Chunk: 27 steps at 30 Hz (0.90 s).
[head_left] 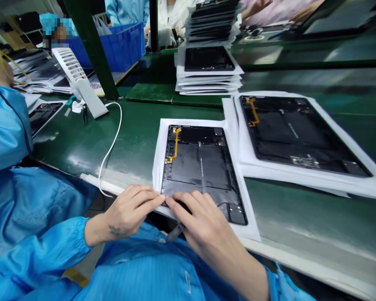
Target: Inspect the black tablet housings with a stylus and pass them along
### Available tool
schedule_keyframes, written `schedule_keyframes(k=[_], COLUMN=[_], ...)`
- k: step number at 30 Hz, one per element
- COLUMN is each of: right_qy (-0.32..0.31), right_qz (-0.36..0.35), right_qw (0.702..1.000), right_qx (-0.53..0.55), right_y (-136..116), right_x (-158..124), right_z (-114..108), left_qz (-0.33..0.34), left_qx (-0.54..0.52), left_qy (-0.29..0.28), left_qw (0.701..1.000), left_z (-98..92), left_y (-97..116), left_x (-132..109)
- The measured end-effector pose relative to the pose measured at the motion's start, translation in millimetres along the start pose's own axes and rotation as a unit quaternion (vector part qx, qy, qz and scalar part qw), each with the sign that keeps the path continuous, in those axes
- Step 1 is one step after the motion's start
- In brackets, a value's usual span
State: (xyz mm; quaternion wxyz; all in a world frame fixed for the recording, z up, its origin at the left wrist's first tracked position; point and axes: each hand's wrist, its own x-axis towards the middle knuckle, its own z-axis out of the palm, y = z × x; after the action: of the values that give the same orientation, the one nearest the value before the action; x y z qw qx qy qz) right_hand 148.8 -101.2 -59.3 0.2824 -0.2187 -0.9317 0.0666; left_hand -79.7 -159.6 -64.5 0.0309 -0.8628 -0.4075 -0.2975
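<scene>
L hand (125,213), fingers pressed together, is set at near-left corner of white sheet (252,217); dark tool (176,232) is apparently held in bent R hand (203,219), sheet's near edge. Tablet shell (216,171) is laid on sheet; could be scratched if tool's let slip.

The touched device shell (186,167) looks like smooth plastic, its sheets (158,154) matt paper, the tabletop (136,138) glossy.

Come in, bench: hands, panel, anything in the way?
Left hand at near left corner of black panel; right hand beside it, gripping dark tool. Panel flat on white paper. White cable left, apart.
</scene>
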Motion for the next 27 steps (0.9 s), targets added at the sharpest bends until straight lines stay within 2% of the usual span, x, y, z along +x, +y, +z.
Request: schedule_keyframes(k=[2,4,5,7,9,10,11,12,14,15,16,19,21,24,27], right_qy=[-0.010,-0.012,-0.011,-0.009,-0.003,0.002,0.007,0.013,0.020,0.016,0.006,-0.043,-0.055,-0.038,-0.064], right_qz=[0.022,0.048,0.059,0.072,0.072,0.068,0.061,0.052,0.038,0.032,0.025,0.001,-0.013,-0.022,-0.032], right_qw=[0.999,0.997,0.995,0.993,0.994,0.995,0.996,0.997,0.999,0.999,0.999,0.998,0.998,0.998,0.996], right_qx=[0.033,0.066,0.078,0.088,0.083,0.076,0.065,0.048,0.003,-0.020,-0.038,-0.035,0.003,0.044,0.054], right_y=[1.9,4.1,5.1,6.7,7.7,8.1,8.4,8.7,9.5,10.2,11.0,14.9,17.8,20.8,20.9], right_x=[-3.2,-4.8,-5.2,-6.0,-7.9,-9.2,-10.6,-11.7,-12.5,-12.1,-11.2,-7.4,-4.7,0.4,6.7], right_z=[-9.0,-20.4,-26.2,-36.0,-41.6,-42.5,-42.3,-41.3,-38.1,-36.6,-35.4,-34.2,-34.5,-34.2,-31.6], left_qz=[-0.078,-0.189,-0.248,-0.346,-0.398,-0.404,-0.391,-0.362,-0.264,-0.212,-0.166,-0.096,-0.088,-0.092,-0.095], left_qx=[-0.080,-0.165,-0.216,-0.321,-0.380,-0.377,-0.352,-0.310,-0.199,-0.146,-0.107,-0.080,-0.087,-0.090,-0.079], left_qy=[-0.012,-0.032,-0.058,-0.145,-0.245,-0.279,-0.297,-0.293,-0.235,-0.192,-0.153,-0.091,-0.086,-0.091,-0.087], left_qw=[0.994,0.968,0.943,0.870,0.798,0.786,0.797,0.829,0.914,0.947,0.968,0.988,0.989,0.988,0.989], left_z=[-5.8,-13.8,-17.9,-25.2,-30.2,-31.7,-32.5,-32.3,-29.3,-26.5,-23.0,-11.1,-5.0,-1.8,-2.0], left_y=[0.3,-3.4,-6.6,-14.0,-19.2,-20.1,-19.6,-18.1,-13.4,-11.0,-9.2,-7.8,-8.9,-9.5,-7.9], left_x=[8.5,22.2,30.2,45.7,57.0,60.0,61.0,59.8,52.2,46.6,40.5,25.0,20.2,19.9,21.1])
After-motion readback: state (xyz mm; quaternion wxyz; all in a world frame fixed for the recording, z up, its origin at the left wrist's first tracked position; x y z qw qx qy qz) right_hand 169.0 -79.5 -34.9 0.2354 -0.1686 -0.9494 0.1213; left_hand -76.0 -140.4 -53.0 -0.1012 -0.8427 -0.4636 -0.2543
